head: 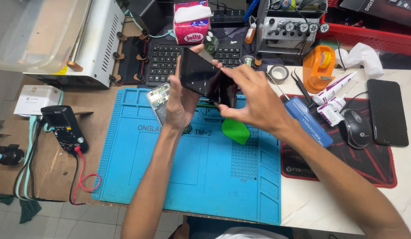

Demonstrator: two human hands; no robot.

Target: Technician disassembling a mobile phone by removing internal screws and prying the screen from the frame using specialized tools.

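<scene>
Head view: the black screen panel (204,79) is already off the opened phone body (158,100), which lies on the blue mat (187,168) at nine o'clock of it. Left hand (181,99) and right hand (254,102) each keep a pinching grip on the panel's edges; refitting looks undone.

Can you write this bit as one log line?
left hand: holds black phone screen | right hand: grips screen | opened phone: on blue mat

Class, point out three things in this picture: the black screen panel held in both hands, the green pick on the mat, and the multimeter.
Screen panel (201,77), head view: middle of its dark glass.
Green pick (236,131), head view: centre of its flat body.
Multimeter (64,126), head view: its black casing.
</scene>
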